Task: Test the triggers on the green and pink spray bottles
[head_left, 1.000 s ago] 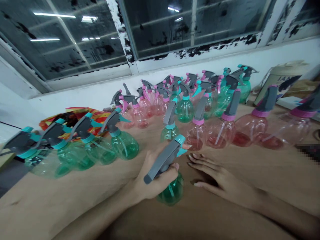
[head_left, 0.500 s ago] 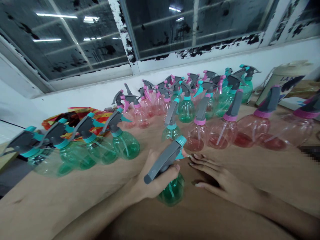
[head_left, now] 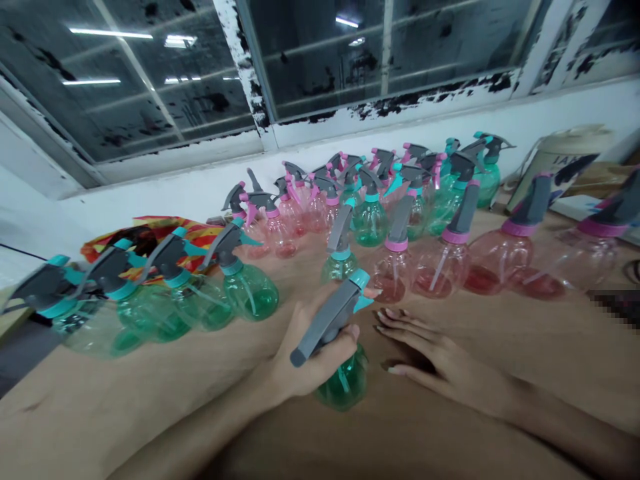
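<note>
**One bottle gripped high, on a crowded table**

The left hand [head_left: 305, 353] is closed around the neck and grey trigger head of a green spray bottle [head_left: 346, 385]. The bottle stands on the wooden table [head_left: 150, 400] close to the person, between the two hands. One fingertip lies by its teal nozzle. The right hand [head_left: 430, 357] lies open and flat on the table just beside the bottle, fingers spread, holding nothing.

The main risk, as I judge it, is the grip itself — the hand sits high on the trigger head, while the round body below is free. A squeeze on the lever could send spray over the table or onto the right hand, which lies near the nozzle's line. Whether the bottle holds any liquid cannot be told. A sideways pull from that high hold could tip the bottle on its small base.

The second risk is the crowd. A small green bottle [head_left: 340, 263] and a pink bottle [head_left: 395, 270] stand just beyond the nozzle, and a row of green bottles [head_left: 247, 290] runs off to the left — light, top-heavy things set close together. A forearm sweeping outward could knock one into its neighbours.
</note>
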Motion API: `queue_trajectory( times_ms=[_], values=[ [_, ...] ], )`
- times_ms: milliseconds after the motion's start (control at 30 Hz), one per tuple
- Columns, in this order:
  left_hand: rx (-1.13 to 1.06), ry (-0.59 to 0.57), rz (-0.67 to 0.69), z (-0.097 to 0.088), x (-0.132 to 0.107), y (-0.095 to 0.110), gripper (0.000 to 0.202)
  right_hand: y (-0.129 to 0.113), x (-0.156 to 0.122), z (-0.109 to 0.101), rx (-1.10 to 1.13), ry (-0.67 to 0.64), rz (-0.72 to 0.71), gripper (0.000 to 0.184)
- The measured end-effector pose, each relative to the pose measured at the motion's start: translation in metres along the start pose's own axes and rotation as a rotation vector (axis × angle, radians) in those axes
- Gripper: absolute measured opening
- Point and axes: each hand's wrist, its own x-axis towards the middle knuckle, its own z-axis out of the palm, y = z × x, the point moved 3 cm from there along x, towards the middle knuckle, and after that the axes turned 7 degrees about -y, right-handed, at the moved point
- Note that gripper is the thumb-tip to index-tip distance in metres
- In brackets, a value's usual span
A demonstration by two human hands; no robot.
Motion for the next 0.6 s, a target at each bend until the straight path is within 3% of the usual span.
queue_trajectory(
  times_ms=[100,267,433,600],
  values=[
    [-0.013,0.024,0.060,0.0007,-0.0003,0.0010,0.024,-0.0005,0.0001,-0.0002,-0.013,-0.008,0.001,0.058],
    [-0.015,0.030,0.032,0.0009,-0.0012,0.0017,0.034,0.0013,0.0004,0.0000,0.020,0.019,-0.023,0.059],
    [-0.019,0.025,0.056,-0.0008,-0.0001,0.0029,0.029,0.0003,0.0004,-0.0003,0.018,0.009,-0.007,0.058],
    [0.016,0.021,0.070,-0.0039,0.0014,0.0058,0.011,-0.0004,-0.0001,-0.0006,0.033,0.033,-0.011,0.058]
  ],
)
